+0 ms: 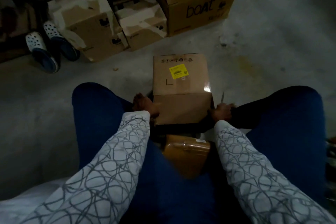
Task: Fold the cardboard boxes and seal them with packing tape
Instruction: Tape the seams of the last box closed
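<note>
A small brown cardboard box (181, 89) with a yellow label stands on the floor between my knees, its near flap folded toward me. My left hand (144, 104) grips the box's left side at the fold. My right hand (222, 112) presses against the box's lower right corner, and a thin pale object (222, 97) sticks up above it; what it is I cannot tell. A roll of brown packing tape (187, 152) lies between my legs, nearer to me than the box.
Three taped cardboard boxes (91, 23) stand in a row at the back, the right one marked "boat" (200, 3). A pair of white and blue clogs (47, 45) sits at the left. Grey concrete floor (272, 42) stretches to the right.
</note>
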A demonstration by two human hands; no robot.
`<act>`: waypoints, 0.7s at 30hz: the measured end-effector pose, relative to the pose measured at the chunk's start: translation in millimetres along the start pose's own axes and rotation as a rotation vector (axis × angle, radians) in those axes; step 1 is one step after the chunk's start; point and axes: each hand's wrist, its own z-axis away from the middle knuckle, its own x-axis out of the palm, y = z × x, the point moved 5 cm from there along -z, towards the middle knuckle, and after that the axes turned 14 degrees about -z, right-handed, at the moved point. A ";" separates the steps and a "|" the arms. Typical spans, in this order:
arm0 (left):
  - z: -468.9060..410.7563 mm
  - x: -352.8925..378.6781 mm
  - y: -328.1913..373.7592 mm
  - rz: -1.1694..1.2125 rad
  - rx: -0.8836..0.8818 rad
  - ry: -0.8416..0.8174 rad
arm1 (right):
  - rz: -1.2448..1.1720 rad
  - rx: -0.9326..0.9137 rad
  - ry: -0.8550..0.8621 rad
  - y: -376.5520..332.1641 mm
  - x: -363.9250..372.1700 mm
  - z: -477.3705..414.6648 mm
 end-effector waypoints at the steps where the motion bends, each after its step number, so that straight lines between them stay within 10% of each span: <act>1: 7.7 -16.2 4.8 0.016 -0.002 -0.004 | -0.076 -0.018 0.020 0.1 -2.7 -9.4; 10: 7.8 -127.2 12.6 0.702 0.235 0.043 | -0.290 -0.512 0.273 -116.9 -91.8 12.7; 14: 6.5 -121.7 10.7 1.019 0.208 -0.188 | -0.244 -0.515 0.169 -136.7 -88.2 -9.4; 21: 19.1 -71.3 14.2 0.314 0.129 -0.103 | -0.155 -0.197 -0.301 -52.6 -43.7 -50.0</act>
